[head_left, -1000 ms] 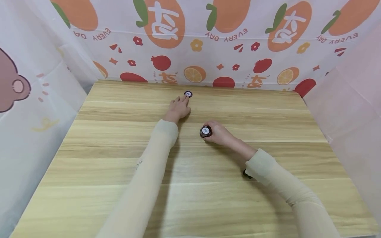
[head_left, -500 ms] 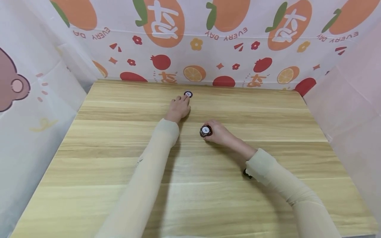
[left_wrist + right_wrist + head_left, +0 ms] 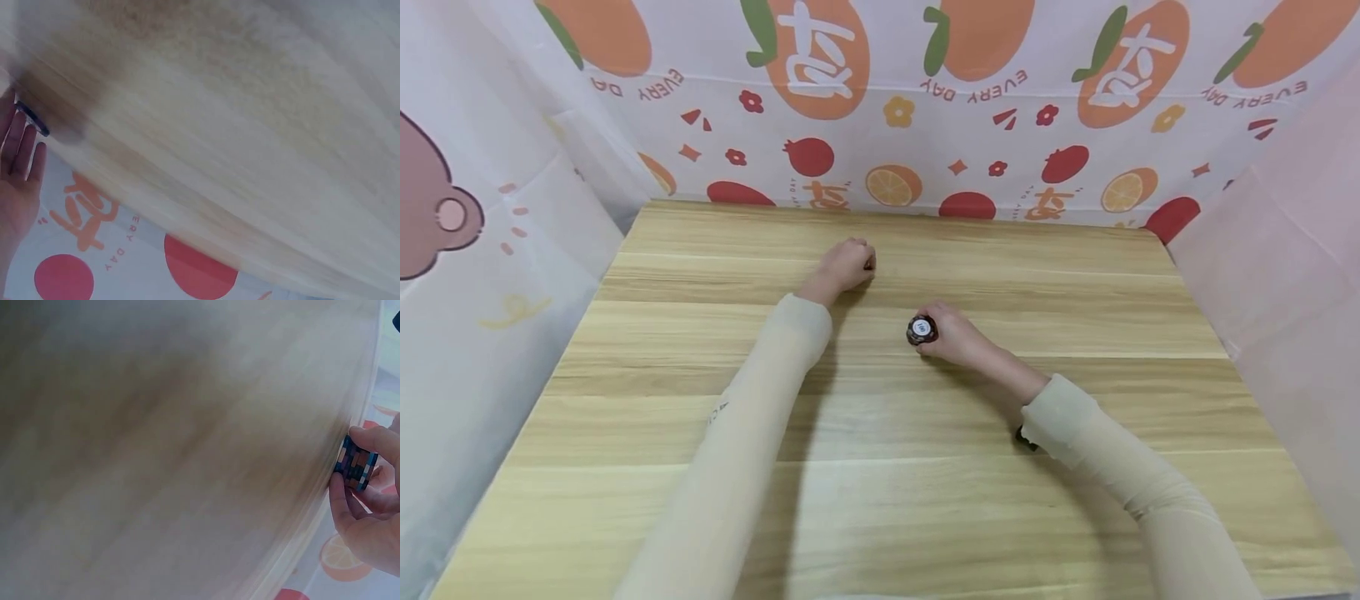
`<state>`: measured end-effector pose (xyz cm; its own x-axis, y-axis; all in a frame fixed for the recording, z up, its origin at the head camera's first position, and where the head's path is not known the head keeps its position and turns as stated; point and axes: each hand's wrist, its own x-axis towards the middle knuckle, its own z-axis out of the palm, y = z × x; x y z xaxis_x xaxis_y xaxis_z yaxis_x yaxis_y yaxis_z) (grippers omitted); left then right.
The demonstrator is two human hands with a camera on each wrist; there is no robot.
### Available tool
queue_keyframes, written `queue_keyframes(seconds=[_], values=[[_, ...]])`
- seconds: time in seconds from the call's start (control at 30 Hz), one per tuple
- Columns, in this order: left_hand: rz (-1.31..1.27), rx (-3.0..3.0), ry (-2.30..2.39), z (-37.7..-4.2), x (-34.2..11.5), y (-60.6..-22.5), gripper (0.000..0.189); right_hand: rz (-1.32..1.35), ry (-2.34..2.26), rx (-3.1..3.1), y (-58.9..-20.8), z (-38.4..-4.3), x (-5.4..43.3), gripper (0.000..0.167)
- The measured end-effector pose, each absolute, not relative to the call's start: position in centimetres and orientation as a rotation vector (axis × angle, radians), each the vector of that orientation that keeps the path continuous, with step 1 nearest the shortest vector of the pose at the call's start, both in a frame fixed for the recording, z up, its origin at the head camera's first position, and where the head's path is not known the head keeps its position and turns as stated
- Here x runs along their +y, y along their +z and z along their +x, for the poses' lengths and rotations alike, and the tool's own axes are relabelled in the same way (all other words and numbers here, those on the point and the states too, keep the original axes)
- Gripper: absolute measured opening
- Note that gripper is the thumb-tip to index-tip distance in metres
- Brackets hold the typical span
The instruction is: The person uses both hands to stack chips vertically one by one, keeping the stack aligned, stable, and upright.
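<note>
Near the far edge of the table, my left hand (image 3: 846,262) has its fingers curled round a black poker chip (image 3: 870,264), which is mostly covered in the head view. In the left wrist view the same chip (image 3: 32,119) appears edge-on at the fingertips. My right hand (image 3: 953,335) grips a short stack of black poker chips (image 3: 921,330) at the table's middle, the top one with a white centre marked 100. The right wrist view shows the stack's patterned edges (image 3: 356,464) between thumb and fingers.
Partly hidden under the right sleeve (image 3: 1060,412), a small black object (image 3: 1026,438) lies on the wooden table (image 3: 880,500). A fruit-print curtain (image 3: 1000,133) hangs behind the table's far edge, and pale sheets flank both sides.
My left hand has gone from resting its fingertips on the flat chip to curling round it, and has drawn back slightly toward me. The right hand and its stack stay in place.
</note>
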<state>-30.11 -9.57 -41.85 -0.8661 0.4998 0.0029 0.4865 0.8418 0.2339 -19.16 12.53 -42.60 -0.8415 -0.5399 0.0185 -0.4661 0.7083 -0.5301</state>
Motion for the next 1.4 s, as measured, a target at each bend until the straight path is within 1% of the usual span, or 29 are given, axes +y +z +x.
queue_keyframes(seconds=[0.13,0.2,0.37,0.63,0.97,1.23,1.4], values=[[0.687,2.899,0.441,-29.8,-9.4,-41.9,0.038,-0.827,-0.811,2.774,-42.6,-19.2,12.6,0.047],[0.621,2.882,0.484,-29.7,-9.3,-42.0,0.043,-0.834,-0.817,2.772,-42.6,-19.1,12.6,0.047],[0.568,2.889,0.518,-29.8,-9.1,-42.3,0.035,-0.826,-0.809,2.773,-42.6,-19.1,12.6,0.047],[0.658,2.921,0.493,-30.2,-9.4,-42.2,0.021,-0.809,-0.785,2.772,-42.4,-19.1,12.6,0.047],[0.631,2.906,0.425,-29.9,-9.4,-41.6,0.022,-0.790,-0.790,2.767,-42.5,-19.2,12.6,0.047],[0.629,2.889,0.406,-29.4,-9.5,-40.9,0.013,-0.806,-0.793,2.771,-42.6,-19.1,12.6,0.045],[0.644,2.887,0.413,-29.3,-9.8,-40.7,0.011,-0.777,-0.781,2.760,-42.5,-19.2,12.5,0.047]])
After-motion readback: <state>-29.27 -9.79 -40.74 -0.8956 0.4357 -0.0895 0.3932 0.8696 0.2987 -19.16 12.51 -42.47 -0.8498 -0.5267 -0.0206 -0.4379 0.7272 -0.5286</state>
